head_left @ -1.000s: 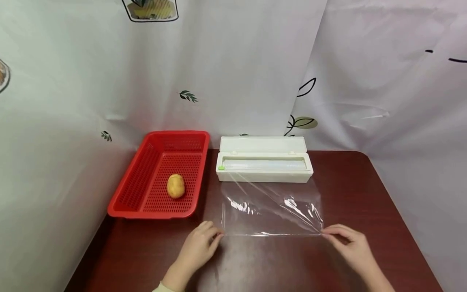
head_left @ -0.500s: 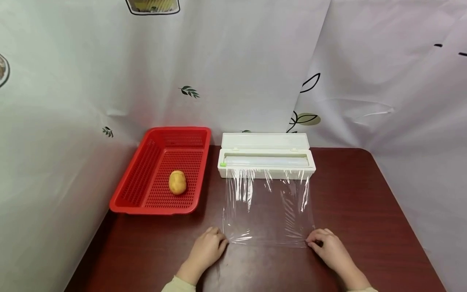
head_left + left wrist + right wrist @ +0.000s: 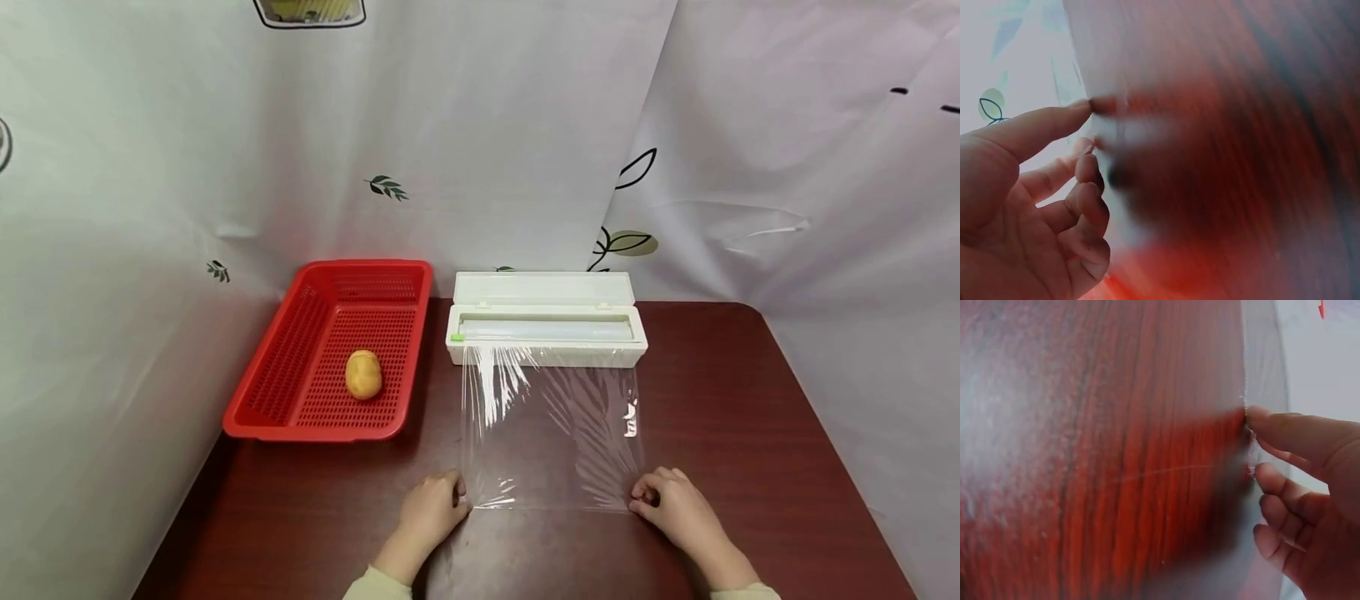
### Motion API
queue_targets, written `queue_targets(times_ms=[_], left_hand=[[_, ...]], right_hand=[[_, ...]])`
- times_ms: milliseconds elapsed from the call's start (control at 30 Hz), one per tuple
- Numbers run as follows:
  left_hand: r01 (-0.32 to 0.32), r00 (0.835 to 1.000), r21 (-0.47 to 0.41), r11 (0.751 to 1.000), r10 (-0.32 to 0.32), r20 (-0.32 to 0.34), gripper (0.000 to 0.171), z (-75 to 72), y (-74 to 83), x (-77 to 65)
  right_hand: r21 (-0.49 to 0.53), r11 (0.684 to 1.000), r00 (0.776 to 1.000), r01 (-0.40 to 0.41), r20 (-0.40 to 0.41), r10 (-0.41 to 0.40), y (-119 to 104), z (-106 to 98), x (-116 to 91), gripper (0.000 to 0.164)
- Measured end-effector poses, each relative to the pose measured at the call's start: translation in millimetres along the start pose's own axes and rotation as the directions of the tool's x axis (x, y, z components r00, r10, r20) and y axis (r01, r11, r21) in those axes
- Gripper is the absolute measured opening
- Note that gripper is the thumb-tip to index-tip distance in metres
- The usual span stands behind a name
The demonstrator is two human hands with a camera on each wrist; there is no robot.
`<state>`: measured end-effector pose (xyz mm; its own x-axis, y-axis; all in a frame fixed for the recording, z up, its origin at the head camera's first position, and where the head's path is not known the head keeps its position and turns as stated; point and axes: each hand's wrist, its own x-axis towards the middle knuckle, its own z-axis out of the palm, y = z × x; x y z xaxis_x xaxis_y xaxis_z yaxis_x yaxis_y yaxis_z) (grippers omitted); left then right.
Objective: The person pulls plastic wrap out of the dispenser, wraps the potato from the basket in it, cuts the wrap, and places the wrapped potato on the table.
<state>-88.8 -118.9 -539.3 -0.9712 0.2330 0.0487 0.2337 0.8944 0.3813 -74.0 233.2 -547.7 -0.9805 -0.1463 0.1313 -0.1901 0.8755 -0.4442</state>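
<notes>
Head view: clear film lies along the dark red table, stretching from a white dispenser box toward the person, free edge nearest; foreshortening hides its long axis. The roll runs left to right. The left hand touches the near left corner, the right hand the near right. This looks like drawing film out; the next move likely calls for even tension. Left wrist view: thumb and index finger stand apart. Right wrist view: thumb and index finger pinch the film's edge.
</notes>
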Motion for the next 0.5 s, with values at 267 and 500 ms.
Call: queue_targets(times_ms=[267, 500], left_hand=[[0.014, 0.986, -0.07, 0.997, -0.002, 0.166, 0.031, -20.4, -0.6, -8.3], [0.014, 0.948, -0.392, 0.92, 0.112, 0.297, 0.03, -138.3, -21.8, 17.9]], right_hand=[[0.014, 1.0, 0.998, 0.012, 0.054, -0.012, 3, -12, -3, 0.032], [0.041, 0.999, 1.0, 0.011, -0.027, -0.01, 4, -34, 4, 0.026]])
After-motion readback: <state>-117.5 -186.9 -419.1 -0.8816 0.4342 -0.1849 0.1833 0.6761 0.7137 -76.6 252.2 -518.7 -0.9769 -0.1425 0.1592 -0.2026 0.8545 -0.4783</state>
